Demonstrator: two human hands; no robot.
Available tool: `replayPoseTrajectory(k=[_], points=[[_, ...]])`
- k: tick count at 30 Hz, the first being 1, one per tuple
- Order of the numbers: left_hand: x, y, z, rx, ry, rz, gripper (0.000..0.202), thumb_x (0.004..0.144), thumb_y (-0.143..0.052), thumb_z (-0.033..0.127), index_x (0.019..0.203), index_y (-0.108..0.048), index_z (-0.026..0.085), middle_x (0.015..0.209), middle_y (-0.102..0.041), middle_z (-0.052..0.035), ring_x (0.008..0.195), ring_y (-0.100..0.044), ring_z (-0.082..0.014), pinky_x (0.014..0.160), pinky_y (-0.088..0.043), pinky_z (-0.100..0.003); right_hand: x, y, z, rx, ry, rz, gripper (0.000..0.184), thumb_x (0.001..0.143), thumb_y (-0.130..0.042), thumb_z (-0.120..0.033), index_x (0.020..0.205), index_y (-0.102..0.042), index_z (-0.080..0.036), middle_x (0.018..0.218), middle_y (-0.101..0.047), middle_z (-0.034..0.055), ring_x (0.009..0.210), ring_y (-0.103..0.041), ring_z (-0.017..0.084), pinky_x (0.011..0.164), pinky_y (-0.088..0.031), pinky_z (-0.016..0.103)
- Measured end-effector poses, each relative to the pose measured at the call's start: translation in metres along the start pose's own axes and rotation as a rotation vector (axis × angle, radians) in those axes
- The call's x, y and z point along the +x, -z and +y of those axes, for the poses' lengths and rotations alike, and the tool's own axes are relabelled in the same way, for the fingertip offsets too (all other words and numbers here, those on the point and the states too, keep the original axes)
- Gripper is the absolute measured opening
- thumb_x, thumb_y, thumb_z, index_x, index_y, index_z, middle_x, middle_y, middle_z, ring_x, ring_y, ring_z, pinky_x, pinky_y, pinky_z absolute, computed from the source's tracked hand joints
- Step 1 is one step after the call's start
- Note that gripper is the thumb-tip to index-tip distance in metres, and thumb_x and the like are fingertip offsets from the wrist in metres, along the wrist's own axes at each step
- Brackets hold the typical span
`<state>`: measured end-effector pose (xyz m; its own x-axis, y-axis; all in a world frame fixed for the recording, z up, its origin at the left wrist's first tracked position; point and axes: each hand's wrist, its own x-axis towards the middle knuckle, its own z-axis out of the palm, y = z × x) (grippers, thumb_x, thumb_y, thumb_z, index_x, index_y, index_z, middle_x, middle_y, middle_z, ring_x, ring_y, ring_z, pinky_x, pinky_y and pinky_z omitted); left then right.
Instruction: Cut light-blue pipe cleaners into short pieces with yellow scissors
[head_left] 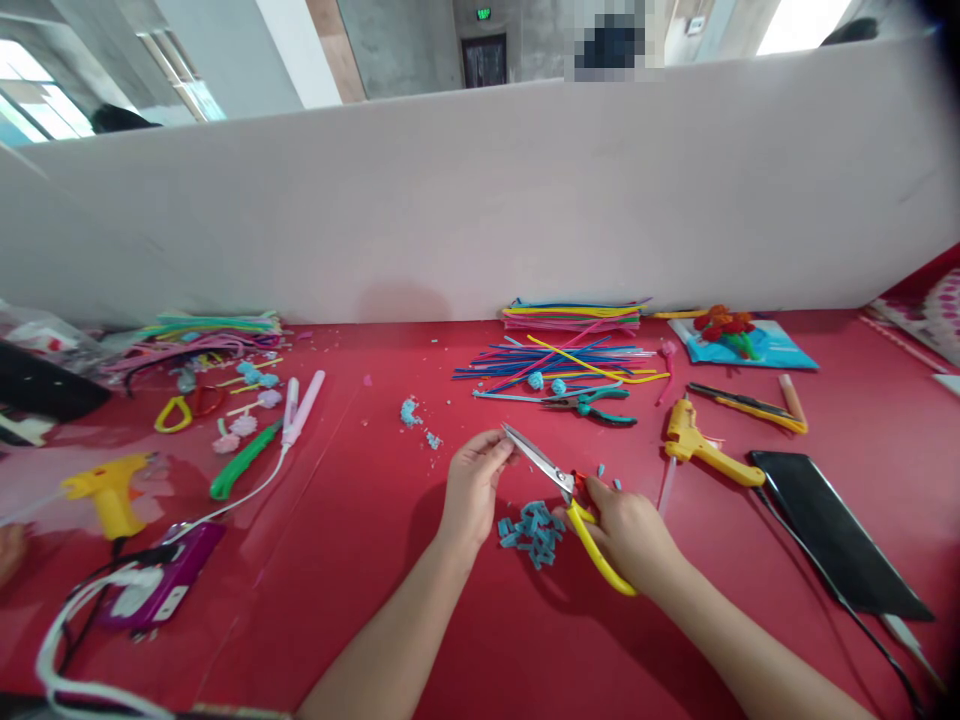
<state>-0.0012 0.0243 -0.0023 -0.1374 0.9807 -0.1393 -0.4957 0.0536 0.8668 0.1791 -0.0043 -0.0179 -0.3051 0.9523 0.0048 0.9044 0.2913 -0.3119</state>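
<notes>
My right hand grips a pair of scissors with yellow and red handles. Their blades point up and left, and the tips reach the fingertips of my left hand. Thumb and fingers of that hand are pinched together; whatever small piece they hold is too hidden to make out. Just below the blades lies a pile of short blue cut pieces on the red table. Farther back are teal-handled pliers and two small blue balls.
Colored pipe cleaners lie along the white partition. On the right are a yellow glue gun, a utility knife and a black tablet-like slab. Leftward sit another glue gun, a pink straightener and a purple power strip.
</notes>
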Motion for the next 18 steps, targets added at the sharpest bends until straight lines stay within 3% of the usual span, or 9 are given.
replayPoseTrajectory(k=[9, 15, 18], points=[[-0.0006, 0.0002, -0.0003, 0.041, -0.011, 0.006, 0.015, 0.064, -0.064, 0.022, 0.077, -0.064, 0.014, 0.072, -0.063, -0.0029, 0.065, -0.057, -0.0108, 0.068, -0.044, -0.023, -0.0001, -0.0019, 0.0021, 0.041, -0.005, -0.001, 0.035, 0.081, -0.033, -0.051, 0.071, -0.044, -0.019, 0.056, -0.059, 0.0049, 0.047, -0.055, 0.016, 0.045, -0.021, 0.025], [0.0001, 0.0018, -0.0005, 0.136, -0.028, -0.019, 0.012, 0.068, -0.06, 0.024, 0.077, -0.062, 0.018, 0.07, -0.063, 0.0007, 0.066, -0.056, -0.0095, 0.069, -0.043, -0.023, 0.0029, -0.0046, 0.0059, 0.308, -0.103, 0.022, 0.03, 0.073, -0.046, -0.049, 0.067, -0.045, -0.02, 0.05, -0.051, 0.0011, 0.045, -0.049, 0.015, 0.045, -0.019, 0.024], [-0.0028, -0.0006, 0.0008, 0.257, 0.003, -0.094, 0.013, 0.068, -0.061, 0.026, 0.077, -0.062, 0.017, 0.066, -0.062, 0.0002, 0.064, -0.056, -0.0111, 0.067, -0.042, -0.023, 0.0062, -0.0024, 0.0056, 0.455, -0.163, 0.037, 0.027, 0.072, -0.048, -0.046, 0.064, -0.044, -0.02, 0.048, -0.046, -0.0022, 0.045, -0.046, 0.013, 0.044, -0.022, 0.023]])
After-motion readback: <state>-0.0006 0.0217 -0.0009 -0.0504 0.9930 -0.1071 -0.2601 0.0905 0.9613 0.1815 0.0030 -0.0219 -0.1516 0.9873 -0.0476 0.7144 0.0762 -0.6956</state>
